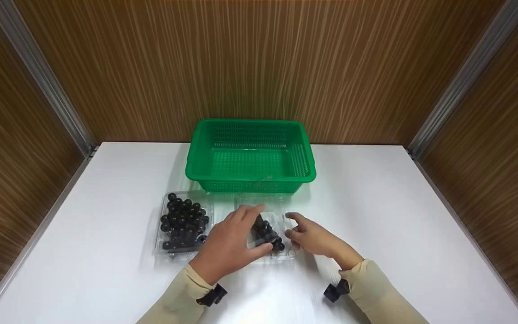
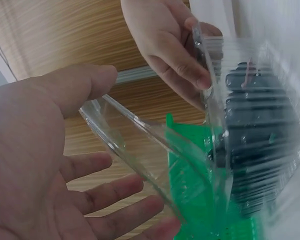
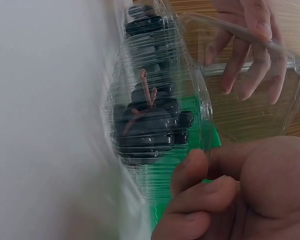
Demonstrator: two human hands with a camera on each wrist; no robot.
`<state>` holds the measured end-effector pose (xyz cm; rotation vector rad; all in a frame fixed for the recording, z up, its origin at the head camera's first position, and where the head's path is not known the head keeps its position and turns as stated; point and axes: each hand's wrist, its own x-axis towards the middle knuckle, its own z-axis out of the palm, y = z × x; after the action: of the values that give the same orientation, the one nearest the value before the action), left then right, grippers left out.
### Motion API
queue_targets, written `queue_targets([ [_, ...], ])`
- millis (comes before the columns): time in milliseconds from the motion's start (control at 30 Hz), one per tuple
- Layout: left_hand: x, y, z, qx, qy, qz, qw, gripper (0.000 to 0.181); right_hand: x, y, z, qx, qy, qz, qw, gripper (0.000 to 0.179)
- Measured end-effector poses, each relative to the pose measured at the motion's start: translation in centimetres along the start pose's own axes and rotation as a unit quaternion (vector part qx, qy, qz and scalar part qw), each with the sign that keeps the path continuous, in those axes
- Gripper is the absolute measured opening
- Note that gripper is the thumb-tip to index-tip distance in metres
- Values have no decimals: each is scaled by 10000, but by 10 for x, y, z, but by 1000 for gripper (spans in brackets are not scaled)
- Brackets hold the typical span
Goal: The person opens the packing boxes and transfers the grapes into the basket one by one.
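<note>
A clear plastic clamshell box (image 1: pixel 288 257) of dark grapes (image 1: pixel 265 231) lies on the table between the hands, its clear lid (image 3: pixel 240 45) raised at an angle. My left hand (image 1: pixel 229 243) is at the lid, thumb and fingers spread and fairly straight; in the left wrist view its thumb and fingers lie close to the lid's edge. At the box's right side my right hand (image 1: pixel 313 236) holds the rim with curled fingers (image 3: pixel 195 162). Brown stems (image 3: pixel 147 92) show through the ribbed wall. In the head view my left hand hides part of the box.
To the left lies a second clear box (image 1: pixel 158 245) filled with dark grapes. Behind both boxes stands a green plastic basket (image 1: pixel 252 186) with slotted walls. Wood-grain panels (image 1: pixel 241 58) enclose the white table (image 1: pixel 83 252) at the back and sides.
</note>
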<state>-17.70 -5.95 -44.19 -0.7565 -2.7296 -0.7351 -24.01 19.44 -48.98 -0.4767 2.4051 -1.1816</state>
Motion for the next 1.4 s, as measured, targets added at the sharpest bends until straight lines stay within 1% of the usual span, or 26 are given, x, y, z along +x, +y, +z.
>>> queue_targets([
  [100, 0, -1, -8, -14, 95, -112, 9999, 91, 0, 0, -1, -101, 46, -40, 9999, 55],
  [200, -1, -3, -17, -49, 68, -222, 9997, 101, -1, 0, -3, -156, 98, -75, 9998, 56],
  [267, -2, -5, -23, -26, 38, -180, 9998, 107, -1, 0, -5, -191, 125, -82, 9997, 56],
  [333, -3, -8, -28, 70, 42, -63, 9999, 108, -1, 0, -6, -206, 128, -83, 9997, 56],
  [433, -5, -12, -35, 275, 129, 168, 9994, 104, -1, 1, -7, -242, 123, -83, 9996, 56],
  [533, -7, -16, -42, 320, 184, 174, 9992, 98, -1, 1, -8, -258, 126, -79, 9996, 56],
  [600, -8, -17, -46, 263, 182, 79, 9995, 95, -1, 1, -8, -258, 134, -62, 9996, 56],
  [700, -8, -18, -51, 125, 149, -168, 9997, 91, -2, 1, -7, -255, 135, -54, 9996, 56],
  [800, -9, -18, -54, 62, 205, -400, 9990, 91, -2, 1, -7, -234, 132, -52, 9996, 56],
  [967, -8, -17, -54, 80, 554, -630, 9964, 89, -3, 2, -6, -156, 123, -70, 9998, 56],
  [1133, -7, -21, -56, 259, 967, -776, 9919, 78, -3, 1, -5, -221, 169, -104, 9996, 56],
  [1200, -8, -23, -58, 318, 1049, -820, 9906, 74, -3, 1, -5, -243, 177, -100, 9995, 56],
  [1300, -9, -26, -61, 365, 991, -964, 9897, 72, -3, 1, -4, -245, 185, -124, 9995, 56],
  [1400, -10, -28, -64, 346, 758, -1261, 9885, 76, -3, 2, -4, -241, 176, -121, 9995, 56],
])
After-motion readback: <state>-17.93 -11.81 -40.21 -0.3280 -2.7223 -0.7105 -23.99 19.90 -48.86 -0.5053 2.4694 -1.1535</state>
